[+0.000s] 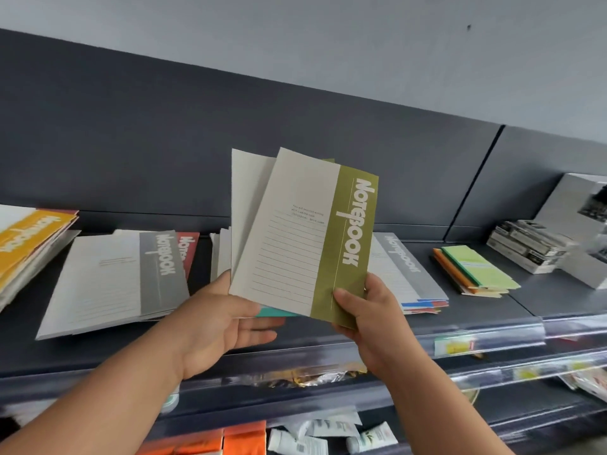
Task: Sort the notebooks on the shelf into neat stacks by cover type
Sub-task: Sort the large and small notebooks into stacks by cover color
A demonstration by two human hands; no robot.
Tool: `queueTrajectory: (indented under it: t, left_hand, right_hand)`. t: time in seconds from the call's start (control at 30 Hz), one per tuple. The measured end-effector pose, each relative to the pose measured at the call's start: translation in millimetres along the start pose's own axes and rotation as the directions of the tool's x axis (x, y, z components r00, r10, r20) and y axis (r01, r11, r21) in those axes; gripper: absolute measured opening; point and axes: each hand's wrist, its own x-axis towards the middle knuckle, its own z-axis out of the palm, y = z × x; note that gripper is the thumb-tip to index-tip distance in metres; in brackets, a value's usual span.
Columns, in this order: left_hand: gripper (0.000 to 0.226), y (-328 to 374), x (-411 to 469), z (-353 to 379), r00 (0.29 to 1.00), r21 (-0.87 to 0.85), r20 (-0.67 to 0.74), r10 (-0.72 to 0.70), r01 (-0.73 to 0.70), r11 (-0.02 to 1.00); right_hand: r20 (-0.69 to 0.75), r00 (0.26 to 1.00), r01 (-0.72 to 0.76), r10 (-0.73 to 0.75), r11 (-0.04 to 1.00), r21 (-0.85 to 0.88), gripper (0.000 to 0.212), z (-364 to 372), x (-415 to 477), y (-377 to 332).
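I hold a fan of notebooks above the dark shelf (pixel 295 336). The front one is an olive-green-spine notebook (pixel 305 238); my right hand (pixel 371 320) pinches its lower right corner, thumb on the cover. My left hand (pixel 223 320) supports the bundle from underneath, with a white-backed notebook (pixel 246 198) and a teal edge (pixel 272 312) behind the front one. On the shelf lie a grey-spine notebook stack (pixel 115 280) with a red-spine one (pixel 189 251) under it, a yellow-spine stack (pixel 29 244) at far left, and another grey-spine stack (pixel 404 267) over blue and red covers.
Small green and orange pads (pixel 473 270) lie to the right, with black-and-white boxes (pixel 532 244) beyond. A clear price rail (pixel 460 343) fronts the shelf. Lower shelves hold tubes (pixel 328 435) and orange packs (pixel 236 441).
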Motion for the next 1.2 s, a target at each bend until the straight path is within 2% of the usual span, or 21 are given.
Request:
queueTrajectory:
  t: [0.1,0.3,0.5,0.7,0.87,1.07,1.2]
  left_hand:
    - [0.043,2.4,0.8,15.2,0.999,0.103,-0.027,0.033,-0.03,0.994]
    - [0.043,-8.7,16.7,59.3,0.982,0.121,-0.155,0.106,-0.087,0.989]
    - [0.037,-31.9,44.1,129.1,0.942,0.287,-0.262,0.209,-0.13,0.949]
    - [0.043,-56.5,75.5,190.5,0.914,0.205,-0.333,0.232,-0.171,0.964]
    - [0.042,-68.5,91.8,224.4,0.906,0.102,-0.353,0.232,-0.209,0.973]
    - [0.048,-58.5,93.3,220.0,0.843,0.083,-0.473,0.255,-0.245,0.966]
    - [0.051,-54.4,84.3,199.8,0.792,0.107,-0.543,0.279,-0.265,0.958]
  right_hand:
    - [0.003,1.0,0.017,-0.017,1.0,0.009,0.026,-13.1,2.2,-3.4]
    - [0.045,0.998,0.053,-0.054,0.998,0.018,0.023,-51.1,19.8,-12.3]
    - [0.114,0.991,0.069,-0.069,0.998,-0.002,0.026,-119.7,42.6,-24.0]
    - [0.169,0.984,0.065,-0.055,0.996,-0.058,0.019,-192.4,61.8,-27.8]
    - [0.138,0.987,0.098,-0.078,0.985,-0.142,0.026,-235.2,81.6,-38.8]
    - [0.078,0.996,0.063,-0.051,0.985,-0.161,0.026,-261.1,111.1,-42.7]
    - [0.051,0.999,-0.007,0.019,0.974,-0.225,0.025,-264.7,129.8,-25.6]
